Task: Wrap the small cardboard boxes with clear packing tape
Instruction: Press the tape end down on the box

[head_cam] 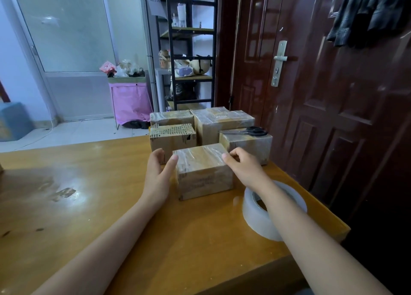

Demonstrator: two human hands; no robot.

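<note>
both hands are bracketing a taped box [203, 170] at frame centre.
left hand [159, 172] is touching its left edge, fingers straight; right hand [243, 166] is curling fingers on its right top; tape roll [260, 219] is lying lower right.

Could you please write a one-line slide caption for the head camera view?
Both hands, left and right, flank a taped cardboard box on the wooden table, beside the clear tape roll.

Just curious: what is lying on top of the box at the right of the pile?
A pair of black-handled scissors lies on that taped box. The box's contents cannot be seen.
</note>
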